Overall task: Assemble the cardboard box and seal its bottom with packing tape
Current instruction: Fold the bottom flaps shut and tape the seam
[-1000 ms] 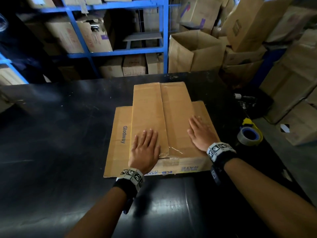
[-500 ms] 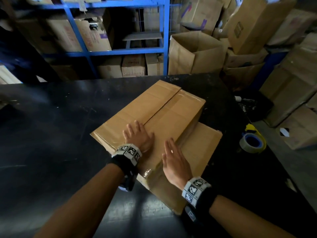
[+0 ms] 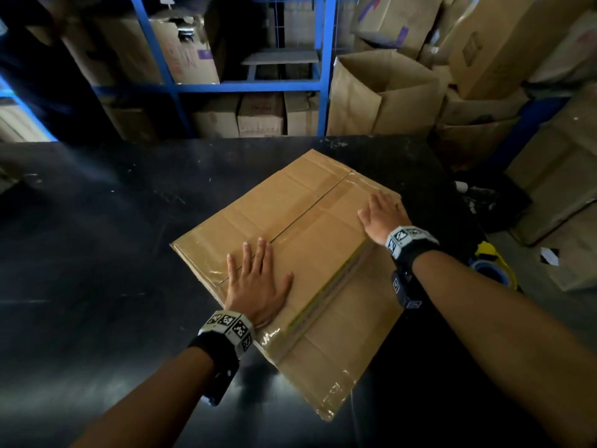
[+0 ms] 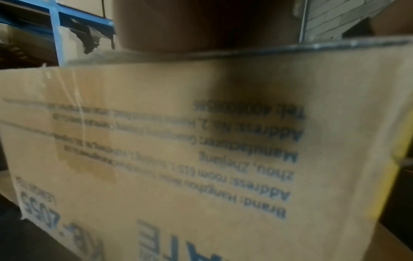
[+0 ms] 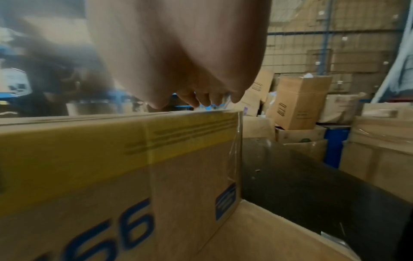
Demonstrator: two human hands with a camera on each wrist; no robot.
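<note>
The brown cardboard box stands upside down on the black table, turned diagonally, its two bottom flaps closed with a seam running between them. My left hand lies flat, fingers spread, on the near end of the seam. My right hand rests flat on the box's right corner. Clear tape glints along the near side. An open top flap sticks out on the table toward me. The roll of packing tape in a yellow dispenser sits right of my right forearm.
A blue shelving rack full of cartons stands behind the table. Open and stacked cardboard boxes crowd the far right, also in the right wrist view. The table's right edge runs close to the tape roll.
The box has been turned further clockwise. My right hand slid from the near side up to the far right corner, and my left hand moved down to the near end of the seam.
</note>
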